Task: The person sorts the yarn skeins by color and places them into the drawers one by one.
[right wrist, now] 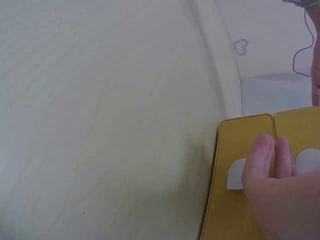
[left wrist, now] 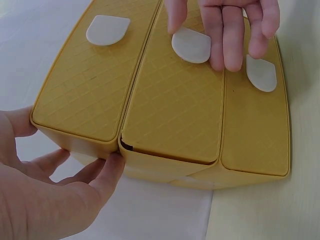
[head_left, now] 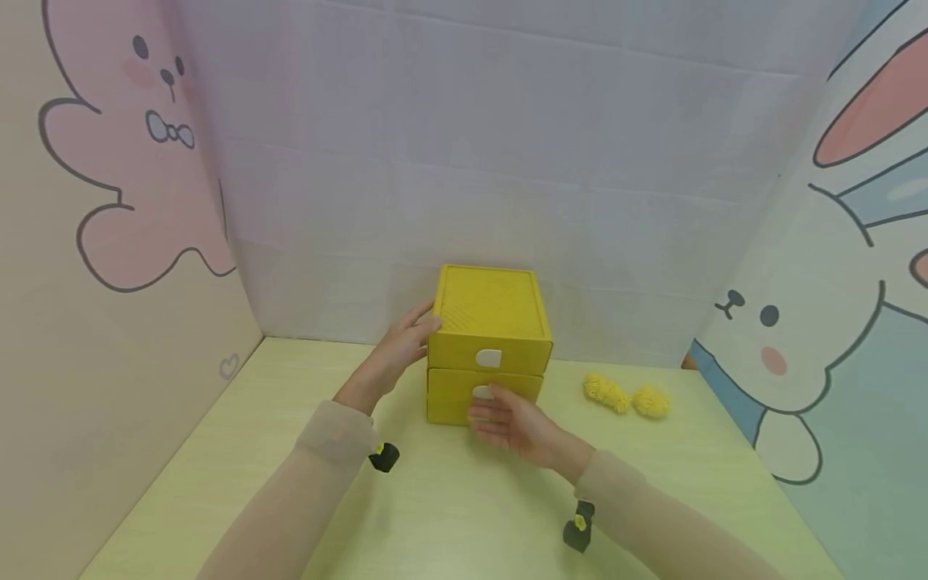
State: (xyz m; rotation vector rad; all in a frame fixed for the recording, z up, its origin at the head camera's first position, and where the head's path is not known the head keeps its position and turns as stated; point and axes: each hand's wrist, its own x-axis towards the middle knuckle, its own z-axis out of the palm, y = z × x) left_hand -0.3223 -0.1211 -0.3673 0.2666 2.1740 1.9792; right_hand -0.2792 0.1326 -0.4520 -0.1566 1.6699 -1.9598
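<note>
A yellow drawer box (head_left: 493, 300) stands against the back wall, with white tabs on its drawer fronts. Three drawers show in the left wrist view; the middle drawer (left wrist: 172, 95) sits slightly forward, with a dark gap at one corner. My left hand (head_left: 395, 354) rests on the box's left side near the top front corner, fingers fairly straight. In front of the drawers is my right hand (head_left: 518, 427), its fingers extended and its thumb by the middle white tab (left wrist: 192, 46). Whether thumb and fingers press that tab cannot be told.
Two yellow shaggy bundles, one long (head_left: 607, 392) and one round (head_left: 650, 401), lie on the pale table (head_left: 420, 515) right of the box. A white back wall (head_left: 493, 161) and cartoon-printed side panels (head_left: 797, 387) enclose the table.
</note>
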